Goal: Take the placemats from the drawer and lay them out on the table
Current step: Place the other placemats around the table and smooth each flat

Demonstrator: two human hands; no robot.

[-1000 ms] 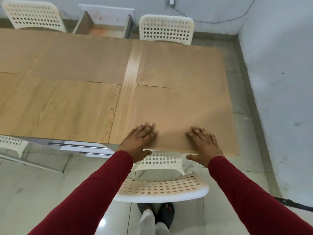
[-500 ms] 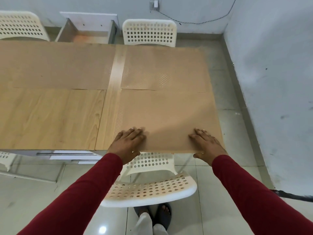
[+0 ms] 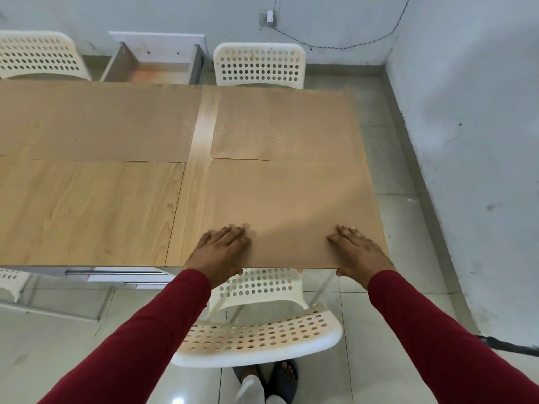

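White perforated chairs (three upright) and a wall cable.

Soft, even daylight fills the room, with no hard shadows. A faint shadow lies on the near mat between the hands. Floor tiles at six o'clock show glare. Edges bow from the wide lens; fingertips look slightly blurred.

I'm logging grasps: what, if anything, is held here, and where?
Nothing is gripped. The left hand and right hand lie flat, fingers straight, on the near placemat by its near edge.
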